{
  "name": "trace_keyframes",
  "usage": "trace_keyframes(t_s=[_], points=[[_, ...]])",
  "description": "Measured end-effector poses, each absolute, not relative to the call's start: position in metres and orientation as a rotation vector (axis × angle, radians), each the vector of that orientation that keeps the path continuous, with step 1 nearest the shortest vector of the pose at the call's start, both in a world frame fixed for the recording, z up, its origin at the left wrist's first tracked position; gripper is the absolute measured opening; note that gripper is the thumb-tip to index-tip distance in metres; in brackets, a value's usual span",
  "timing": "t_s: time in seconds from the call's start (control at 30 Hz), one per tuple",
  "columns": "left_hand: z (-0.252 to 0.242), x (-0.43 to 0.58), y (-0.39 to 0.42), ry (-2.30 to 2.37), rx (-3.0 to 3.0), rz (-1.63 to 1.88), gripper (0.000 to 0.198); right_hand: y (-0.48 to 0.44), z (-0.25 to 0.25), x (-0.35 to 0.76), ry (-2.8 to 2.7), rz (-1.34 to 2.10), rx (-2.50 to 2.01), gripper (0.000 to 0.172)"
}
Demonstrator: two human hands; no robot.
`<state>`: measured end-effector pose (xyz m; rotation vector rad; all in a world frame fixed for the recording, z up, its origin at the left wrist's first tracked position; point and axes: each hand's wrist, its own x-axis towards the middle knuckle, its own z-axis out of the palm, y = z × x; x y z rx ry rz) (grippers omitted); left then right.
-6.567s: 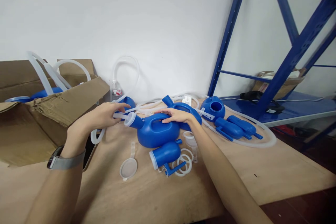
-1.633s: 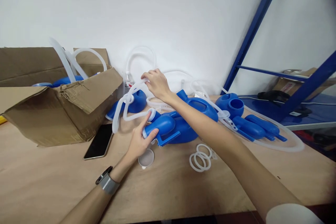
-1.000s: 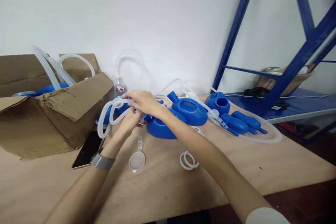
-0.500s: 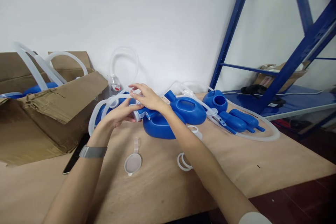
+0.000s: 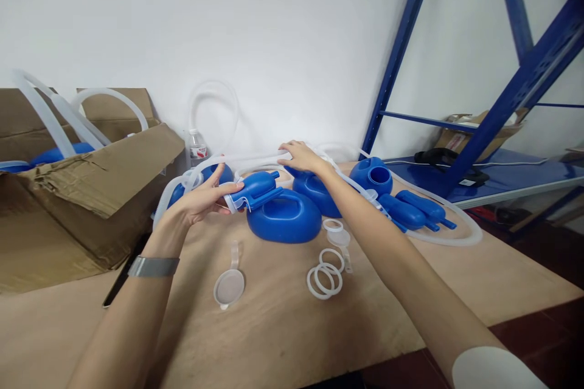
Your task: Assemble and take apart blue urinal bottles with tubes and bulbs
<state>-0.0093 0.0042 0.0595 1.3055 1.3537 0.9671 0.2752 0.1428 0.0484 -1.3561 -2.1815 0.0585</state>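
Half a second ago my right grip [image 5: 300, 157] was bunched up beside my left grip [image 5: 201, 202]; it has since moved towards the right of the frame, along a pale tube [image 5: 258, 161]. Its fingers are bent at the tube, but I cannot tell how firmly they hold it. My left grip is closed on a small blue bottle [image 5: 256, 184], thumb over the white-collared end, just left of centre; in the oldest view that bottle lay on the worktop [image 5: 274, 322] beside the white rings [image 5: 326, 276]. Those rings, partly covered by my right forearm a moment ago, now show fully at lower centre. At the left, the cardboard box [image 5: 128, 167] stands with its flaps spread, holding blue parts [image 5: 61, 153] and whitish hoses [image 5: 48, 109] that loop above its rim. A clear bottle [image 5: 198, 149] stands behind it. Right of centre, a round blue container [image 5: 370, 177] faces me with its mouth uncovered; I cannot make out its inside. The front blue jug [image 5: 298, 228] sits behind the clear lid [image 5: 229, 287], while the rear blue jug [image 5: 312, 191] is partly hidden by my right arm. My left arm hides most of a dark phone [image 5: 122, 279], and the left edge cuts off the box.
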Motion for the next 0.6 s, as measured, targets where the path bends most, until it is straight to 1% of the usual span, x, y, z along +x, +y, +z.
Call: trace_keyframes(t_s=[0.07,0.1,0.2,0.27,0.4,0.6], points=[[0.059,-0.009,0.004,1.338,1.311,0.886,0.125,0.153,0.046,0.288,-2.051,0.044,-1.410,0.032],[0.060,-0.008,0.004,1.332,1.327,0.863,0.126,0.157,0.046,0.291,-2.002,0.032,-1.412,0.029],[0.060,-0.007,0.002,1.314,1.380,0.839,0.132,0.164,0.050,0.281,-1.933,-0.006,-1.344,0.029],[0.060,-0.007,0.001,1.304,1.389,0.831,0.135,0.165,0.054,0.264,-1.907,0.005,-1.216,0.029],[0.060,-0.008,0.002,1.288,1.394,0.818,0.135,0.160,0.064,0.219,-1.816,0.051,-0.923,0.024],[0.060,-0.008,0.001,1.278,1.428,0.827,0.133,0.131,0.076,0.159,-1.966,-0.007,-0.739,0.024]])
